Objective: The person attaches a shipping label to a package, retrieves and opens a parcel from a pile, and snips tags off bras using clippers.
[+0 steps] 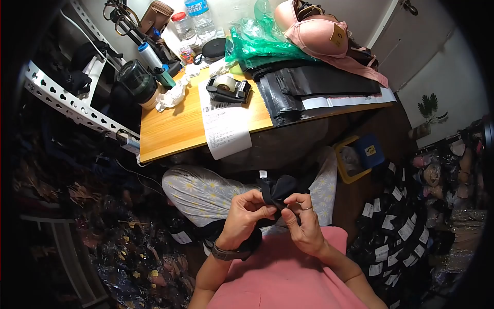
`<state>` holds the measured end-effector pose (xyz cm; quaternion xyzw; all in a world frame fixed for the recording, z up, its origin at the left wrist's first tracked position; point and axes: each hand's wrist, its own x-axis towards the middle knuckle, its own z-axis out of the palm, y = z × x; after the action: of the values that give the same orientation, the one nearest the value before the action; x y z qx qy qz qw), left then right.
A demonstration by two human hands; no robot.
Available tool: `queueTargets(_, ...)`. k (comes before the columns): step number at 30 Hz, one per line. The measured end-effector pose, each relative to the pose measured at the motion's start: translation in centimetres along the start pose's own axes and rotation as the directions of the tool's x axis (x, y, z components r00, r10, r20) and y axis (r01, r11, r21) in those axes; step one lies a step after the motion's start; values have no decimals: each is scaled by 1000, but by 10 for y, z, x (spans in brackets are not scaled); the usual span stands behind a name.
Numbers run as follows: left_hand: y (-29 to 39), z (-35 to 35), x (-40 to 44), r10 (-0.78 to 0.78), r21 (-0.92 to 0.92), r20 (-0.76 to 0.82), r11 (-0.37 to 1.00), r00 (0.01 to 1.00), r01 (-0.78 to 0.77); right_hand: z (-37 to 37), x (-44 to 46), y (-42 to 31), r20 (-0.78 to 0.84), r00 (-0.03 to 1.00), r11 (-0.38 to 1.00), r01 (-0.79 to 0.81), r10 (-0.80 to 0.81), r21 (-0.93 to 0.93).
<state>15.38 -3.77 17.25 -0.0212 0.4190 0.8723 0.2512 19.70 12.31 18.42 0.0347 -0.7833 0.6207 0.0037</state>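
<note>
Above my lap, both hands hold a piece of black fabric [282,186], probably a garment, bunched up with a small white tag [263,174] at its upper edge. My left hand [245,216] pinches its left side between thumb and fingers; a dark watch is on that wrist. On the other side, my right hand [304,222] has its fingertips closed on the lower right part of the fabric. A ring shows on one finger. The fabric's full shape is hidden by its folds and my fingers.
Ahead stands a wooden table [170,131] with a tape dispenser [228,89], a printed label strip [226,135], black plastic mailers [324,82] and a pink bra [319,38]. A yellow and blue bin [355,177] sits right. Bagged goods [401,226] crowd the floor on both sides.
</note>
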Motion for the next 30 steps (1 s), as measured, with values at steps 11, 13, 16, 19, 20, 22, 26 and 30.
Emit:
queueTargets(11, 20, 11, -6, -160, 215, -18, 963, 987, 160, -50, 41, -29, 40, 998, 984, -51, 44, 169)
queueTargets(13, 20, 31, -10, -178, 409, 51, 902, 983, 142, -49, 56, -34, 232, 972, 993, -64, 40, 100)
queueTargets(16, 23, 47, -14, 25, 661, 185, 736, 982, -143, -63, 69, -8, 659, 752, 995, 88, -32, -53)
queueTargets(19, 33, 43, -15, 176, 783, 106, 593, 979, -191, -111, 81, -14, 824, 565, 977, 150, 41, -151)
queueTargets(20, 32, 38, -12, 189, 760, 65, 627, 980, -171, -129, 80, -7, 826, 563, 970, 179, 37, -166)
queueTargets(22, 27, 29, -5, 254, 747, -2, 644, 967, -167, -145, 74, -17, 812, 576, 933, 233, 93, -273)
queueTargets(26, 16, 6, 15, 434, 887, 59, 390, 899, -247, -151, 67, -18, 806, 523, 912, 120, 279, -393)
queueTargets(30, -4, -66, -10, 279, 999, -12, -31, 960, 21, -109, 46, -12, 415, 704, 730, -672, 576, 126)
